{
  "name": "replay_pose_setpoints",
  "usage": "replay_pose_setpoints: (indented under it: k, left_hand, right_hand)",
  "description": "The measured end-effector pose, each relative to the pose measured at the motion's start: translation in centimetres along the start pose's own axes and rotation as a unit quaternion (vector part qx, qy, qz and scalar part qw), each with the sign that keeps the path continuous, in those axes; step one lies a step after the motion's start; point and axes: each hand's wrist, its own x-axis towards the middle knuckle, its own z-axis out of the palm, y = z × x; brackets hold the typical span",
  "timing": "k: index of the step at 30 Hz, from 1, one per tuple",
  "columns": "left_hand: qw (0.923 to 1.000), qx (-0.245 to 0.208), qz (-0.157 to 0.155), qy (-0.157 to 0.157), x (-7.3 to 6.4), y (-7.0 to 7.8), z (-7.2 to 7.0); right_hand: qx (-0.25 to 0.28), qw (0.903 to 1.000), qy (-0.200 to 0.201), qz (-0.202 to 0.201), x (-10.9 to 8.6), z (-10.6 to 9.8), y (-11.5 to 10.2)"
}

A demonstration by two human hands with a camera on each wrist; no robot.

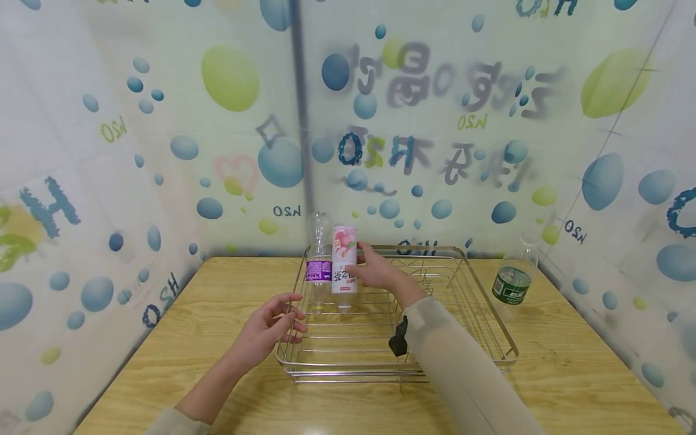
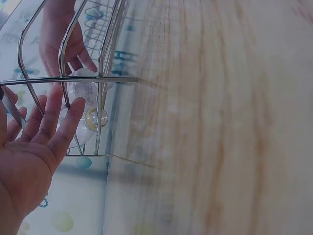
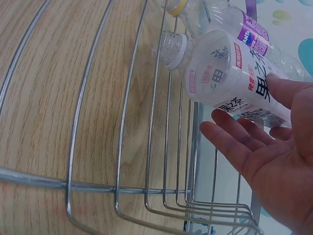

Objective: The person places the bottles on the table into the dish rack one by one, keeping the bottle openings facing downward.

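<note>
A clear bottle with a pink and white label (image 1: 345,260) stands upside down in the wire rack (image 1: 380,365), its neck among the wires. My right hand (image 1: 375,269) holds it from the right, thumb (image 3: 281,90) over the label and fingers behind. Beside it on the left, a second upturned clear bottle with a purple label (image 1: 318,270) has a yellow ring at its neck. My left hand (image 1: 269,329) is at the rack's left edge, fingers loosely spread, holding nothing; in the left wrist view its fingertips overlap the rack wires (image 2: 62,54).
A clear bottle with a green label (image 1: 511,284) stands upright on the wooden table (image 1: 549,362), right of the rack. Patterned curtains (image 1: 380,121) enclose the back and both sides. A small black object (image 1: 399,338) shows at my right wrist.
</note>
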Motion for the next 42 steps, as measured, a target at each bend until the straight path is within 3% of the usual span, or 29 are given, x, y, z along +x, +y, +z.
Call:
replay_pose_setpoints:
  k: [7, 13, 19, 23, 34, 38, 42]
  left_hand:
    - [0.9999, -0.003, 0.009, -0.004, 0.0, -0.2, 0.0]
    - [0.9999, -0.002, 0.013, -0.004, 0.1, -0.2, 0.0]
    - [0.9999, 0.0, 0.014, -0.003, 0.2, -0.2, -0.2]
    - [0.9999, 0.0, 0.014, -0.005, 0.2, -0.2, -0.2]
    - [0.9999, -0.002, 0.014, -0.006, 0.1, -0.4, -0.1]
    - [0.9998, -0.002, 0.02, -0.005, 0.2, -0.4, -0.1]
    - [0.9998, -0.004, 0.021, -0.007, 0.2, -0.4, -0.1]
  right_hand:
    - [-0.011, 0.9999, 0.007, -0.001, 0.1, 0.0, 0.2]
    - [-0.042, 0.9975, 0.057, -0.007, 0.1, -0.3, -0.1]
    - [0.008, 0.9935, 0.113, -0.013, 0.2, -1.0, -1.3]
    - [0.044, 0.9885, 0.139, -0.041, 0.0, -1.8, -2.3]
    - [0.1, 0.9701, 0.176, -0.134, -3.6, -6.1, -5.2]
    - [0.066, 0.9681, 0.186, -0.154, -5.5, -7.5, -5.4]
    - [0.014, 0.9727, 0.178, -0.148, -7.4, -8.6, -5.4]
